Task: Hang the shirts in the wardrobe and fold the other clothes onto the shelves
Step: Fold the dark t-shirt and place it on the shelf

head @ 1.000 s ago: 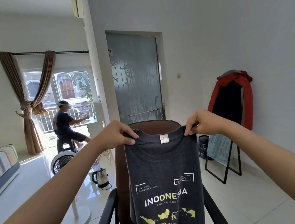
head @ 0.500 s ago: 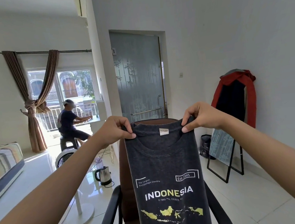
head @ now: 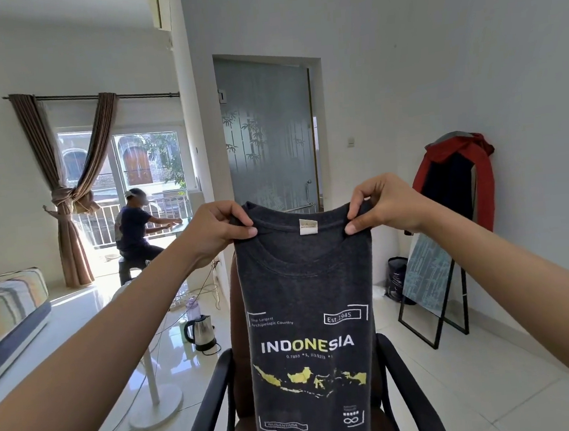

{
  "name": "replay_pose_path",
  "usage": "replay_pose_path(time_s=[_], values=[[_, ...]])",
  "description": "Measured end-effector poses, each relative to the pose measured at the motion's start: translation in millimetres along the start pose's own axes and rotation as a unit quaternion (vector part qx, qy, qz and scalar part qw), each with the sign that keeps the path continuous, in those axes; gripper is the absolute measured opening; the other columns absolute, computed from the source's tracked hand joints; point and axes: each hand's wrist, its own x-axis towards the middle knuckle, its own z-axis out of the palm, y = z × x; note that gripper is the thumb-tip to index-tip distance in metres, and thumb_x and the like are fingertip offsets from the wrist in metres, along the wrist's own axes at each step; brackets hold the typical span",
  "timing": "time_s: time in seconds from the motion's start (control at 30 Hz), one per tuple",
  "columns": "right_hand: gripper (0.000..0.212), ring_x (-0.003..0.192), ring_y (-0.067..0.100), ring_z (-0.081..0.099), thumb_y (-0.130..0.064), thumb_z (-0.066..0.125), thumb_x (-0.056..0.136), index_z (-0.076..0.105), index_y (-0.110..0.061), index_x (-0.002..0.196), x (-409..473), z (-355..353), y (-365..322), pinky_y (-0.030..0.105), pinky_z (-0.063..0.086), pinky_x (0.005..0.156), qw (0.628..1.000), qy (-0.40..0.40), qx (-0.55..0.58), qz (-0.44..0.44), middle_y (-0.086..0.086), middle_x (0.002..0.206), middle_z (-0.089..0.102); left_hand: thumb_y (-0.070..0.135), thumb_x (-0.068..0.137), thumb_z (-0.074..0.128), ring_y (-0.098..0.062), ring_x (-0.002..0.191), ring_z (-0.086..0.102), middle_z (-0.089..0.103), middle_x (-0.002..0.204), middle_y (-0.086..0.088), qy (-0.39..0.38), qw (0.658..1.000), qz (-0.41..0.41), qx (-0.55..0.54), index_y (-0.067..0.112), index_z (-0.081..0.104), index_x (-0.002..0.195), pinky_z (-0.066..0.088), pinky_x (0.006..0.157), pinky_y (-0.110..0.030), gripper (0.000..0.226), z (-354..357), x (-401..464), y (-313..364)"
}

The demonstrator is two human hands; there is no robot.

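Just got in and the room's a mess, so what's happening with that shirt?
A person holds up a dark grey T-shirt by its shoulders, the left hand and the right hand each pinching one side of the collar. It hangs folded narrow, print facing them, in front of a brown office chair. No hanger or wardrobe is in view.

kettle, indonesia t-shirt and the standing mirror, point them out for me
electric kettle [head: 202, 332], head view, on its steel body
Indonesia T-shirt [head: 302, 282], head view, on the plain chest fabric above the print
standing mirror [head: 429, 275], head view, on the glass pane
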Motion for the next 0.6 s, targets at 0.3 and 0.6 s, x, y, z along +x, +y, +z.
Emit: replay_pose_path(time_s=[0.3, 0.6], values=[[0.02, 0.079, 0.026, 0.066, 0.003, 0.084, 0.06, 0.071, -0.011, 0.066, 1.8, -3.3, 7.2, 0.033, 0.056, 0.079, 0.998, -0.024, -0.048, 0.014, 0.027, 0.085, 0.069, -0.017, 0.071, 0.066, -0.014, 0.08, 0.069, 0.074, 0.08, -0.003, -0.097, 0.978, -0.121, 0.14, 0.017, 0.077, 0.069, 0.057, 0.074, -0.023, 0.036, 3.8, 6.5, 16.2], [0.021, 0.071, 0.013, 0.064, 0.003, 0.084, 0.062, 0.068, -0.011, 0.064, 7.9, -3.5, 18.2, 0.02, 0.056, 0.065, 0.997, -0.048, -0.049, 0.04, 0.01, 0.077, 0.065, -0.011, 0.075, 0.066, -0.017, 0.075, 0.065, 0.071, 0.083, -0.006, -0.176, 0.94, -0.208, 0.204, 0.017, 0.076, 0.07, 0.056, 0.063, -0.023, 0.031, 10.8, 15.8, 14.9]])
